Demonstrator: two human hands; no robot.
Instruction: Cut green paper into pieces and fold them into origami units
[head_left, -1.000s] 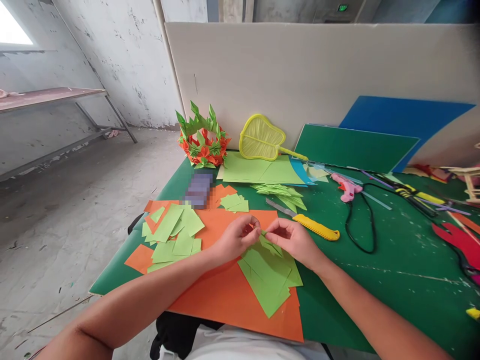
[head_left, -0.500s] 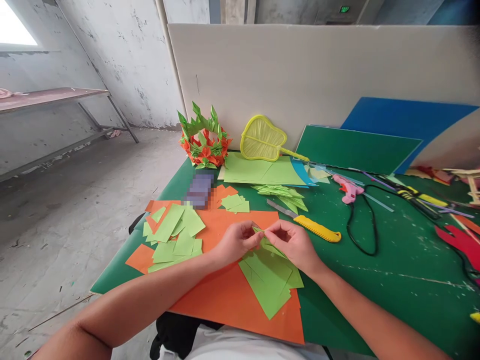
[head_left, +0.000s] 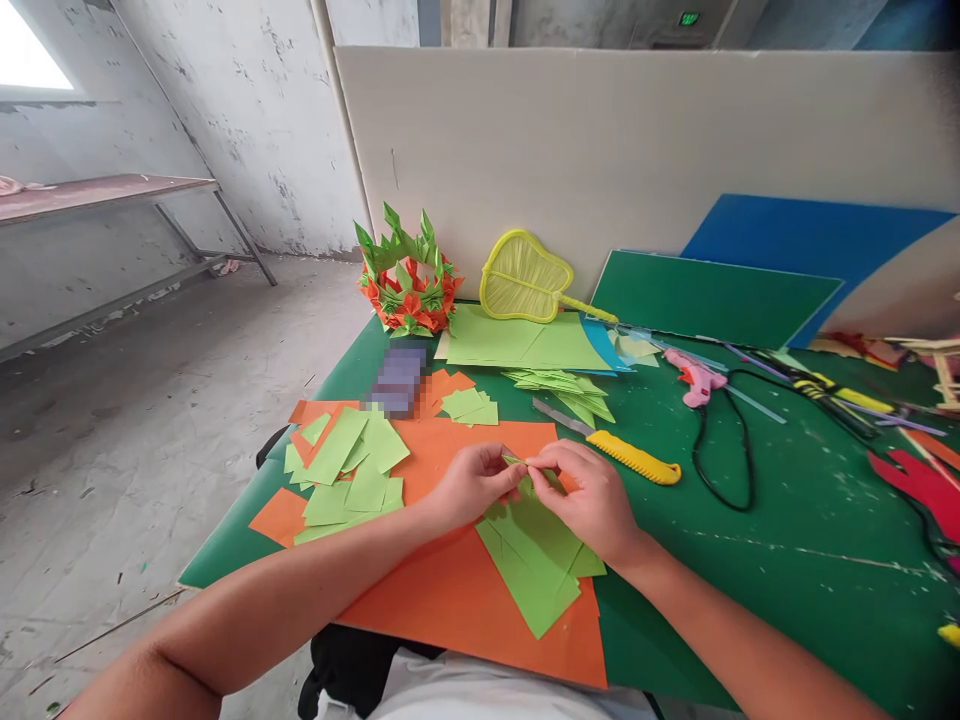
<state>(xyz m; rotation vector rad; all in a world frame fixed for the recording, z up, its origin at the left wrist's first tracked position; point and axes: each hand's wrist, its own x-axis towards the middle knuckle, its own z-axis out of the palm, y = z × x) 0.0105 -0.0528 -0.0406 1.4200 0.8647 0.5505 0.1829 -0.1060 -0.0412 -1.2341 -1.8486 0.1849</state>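
Note:
My left hand [head_left: 480,485] and my right hand [head_left: 589,490] meet above the table, thumbs and fingertips pinched together on a small piece of folded green paper [head_left: 513,460]. Most of that piece is hidden by my fingers. Just below them, a stack of green paper sheets [head_left: 536,590] lies on a large orange sheet [head_left: 420,590]. Left of my left hand is a scattered pile of green paper pieces [head_left: 352,480]. A utility knife with a yellow handle [head_left: 634,457] rests beyond my right hand, its blade pointing left.
Folded green paper pieces [head_left: 562,390] lie behind my hands. At the back stand an orange-and-green paper crown [head_left: 411,285] and a yellow fan [head_left: 526,277]. A pink glue gun [head_left: 695,377] with a black cord is on the right of the green table [head_left: 720,600].
My right hand's fingers have shifted slightly over the folded paper and curl more closely around it. My left hand stays nearly in place. The objects on the table have not moved.

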